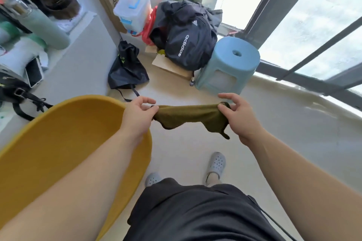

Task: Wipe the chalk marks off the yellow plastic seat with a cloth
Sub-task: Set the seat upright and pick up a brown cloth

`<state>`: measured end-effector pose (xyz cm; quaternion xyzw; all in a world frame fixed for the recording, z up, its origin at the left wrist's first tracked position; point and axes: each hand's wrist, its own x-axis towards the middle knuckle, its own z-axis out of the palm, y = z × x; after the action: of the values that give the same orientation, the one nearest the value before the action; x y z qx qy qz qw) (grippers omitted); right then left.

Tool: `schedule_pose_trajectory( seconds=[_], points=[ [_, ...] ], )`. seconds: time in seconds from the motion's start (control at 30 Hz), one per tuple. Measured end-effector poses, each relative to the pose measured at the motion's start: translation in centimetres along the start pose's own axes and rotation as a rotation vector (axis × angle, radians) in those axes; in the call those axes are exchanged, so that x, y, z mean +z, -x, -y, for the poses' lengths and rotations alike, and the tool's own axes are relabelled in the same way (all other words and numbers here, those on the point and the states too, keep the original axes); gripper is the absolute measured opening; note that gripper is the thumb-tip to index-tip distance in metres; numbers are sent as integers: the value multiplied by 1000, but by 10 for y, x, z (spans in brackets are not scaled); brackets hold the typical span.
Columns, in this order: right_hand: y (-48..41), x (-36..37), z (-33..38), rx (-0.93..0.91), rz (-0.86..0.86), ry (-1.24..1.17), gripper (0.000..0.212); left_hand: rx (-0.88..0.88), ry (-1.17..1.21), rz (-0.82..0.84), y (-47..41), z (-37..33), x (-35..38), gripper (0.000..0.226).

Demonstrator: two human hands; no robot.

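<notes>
Cloth [188, 116] stretched between both hands.
Left hand [137, 117] and right hand [238, 115] each pinch one end; seat [58, 143] lies under the left.

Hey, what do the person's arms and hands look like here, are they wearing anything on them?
The left forearm and right forearm are bare, no sleeves in view. No gloves, watch or bracelet on the left hand or right hand; I can make out no rings. Lower down: black shorts and pale grey perforated clogs.
</notes>
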<state>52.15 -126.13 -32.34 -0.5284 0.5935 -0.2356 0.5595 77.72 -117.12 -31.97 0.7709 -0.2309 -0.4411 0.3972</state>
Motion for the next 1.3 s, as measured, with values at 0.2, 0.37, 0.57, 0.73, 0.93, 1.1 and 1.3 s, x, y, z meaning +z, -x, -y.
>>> schedule_pose_trajectory(
  seconds=[0.2,0.37,0.57,0.73,0.93,1.1,1.3],
  points=[
    [-47,-119,-1,16,31,-64,27,145,-298,142,14,-51,110,25],
    [-76,-203,-2,-109,167,259,31,382,-785,79,17,-100,179,13],
    [-111,-263,-30,-210,101,521,13,250,-475,203,-9,-138,220,7],
    [-122,-294,-24,86,86,-373,11,-25,177,277,-33,-162,261,22],
    [-164,-265,-1,71,-341,-137,6,-89,173,163,-71,-176,342,13],
    [-219,-223,34,-74,-109,-4,22,-78,246,316,-121,-201,383,17],
    [-304,-221,60,-12,-34,68,43,-111,149,382,-229,-234,394,13]
  ],
)
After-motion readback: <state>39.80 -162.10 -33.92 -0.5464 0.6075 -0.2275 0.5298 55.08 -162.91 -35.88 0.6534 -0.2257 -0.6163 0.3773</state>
